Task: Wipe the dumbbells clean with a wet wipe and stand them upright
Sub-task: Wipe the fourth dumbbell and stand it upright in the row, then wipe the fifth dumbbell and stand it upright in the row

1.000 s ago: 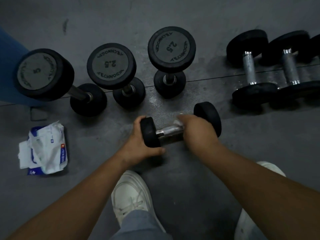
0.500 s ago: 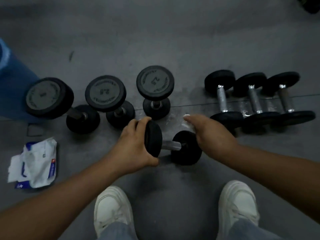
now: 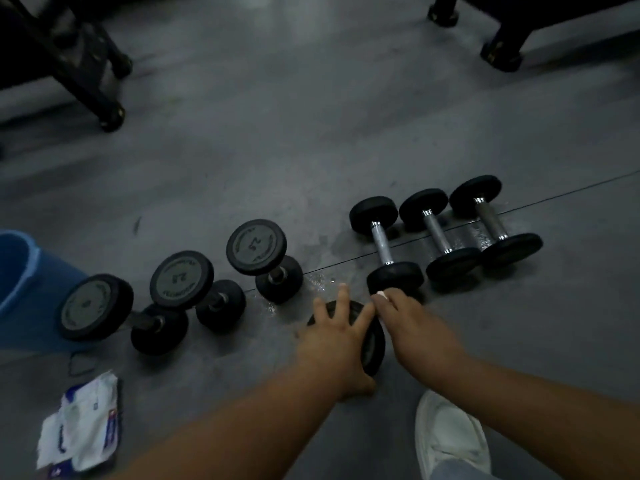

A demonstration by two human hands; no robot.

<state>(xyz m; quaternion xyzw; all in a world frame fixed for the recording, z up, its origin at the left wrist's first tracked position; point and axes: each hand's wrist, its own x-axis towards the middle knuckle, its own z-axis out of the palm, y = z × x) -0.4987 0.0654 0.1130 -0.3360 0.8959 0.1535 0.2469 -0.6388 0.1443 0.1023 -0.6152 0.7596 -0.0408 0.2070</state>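
Your left hand (image 3: 337, 336) is spread over the upper head of the dumbbell (image 3: 373, 341), fingers splayed across its top and thumb hooked at the near rim, grasping it. That dumbbell sits on the floor (image 3: 311, 150) directly ahead of you, between your 2 hands. Only its top head shows, rim turned to your right. The long axis appears to run steeply upward, but the handle and lower head are hidden under your hand, so the exact tilt cannot be told.

Your right hand (image 3: 412, 322) is clenched around a white wet wipe (image 3: 382, 295) pinched at the fingertips, just beside the dumbbell's head.

Left of it, 3 standing dumbbells (image 3: 256, 247) rest on end in a row, grey faces up. To the right, 3 lying dumbbells (image 3: 436, 233) lie side by side, handles running away from you and slightly left. A pack of wipes (image 3: 83, 427) lies near left, a blue bin (image 3: 20, 271) beyond it, and a white shoe (image 3: 450, 441) beneath your right forearm.
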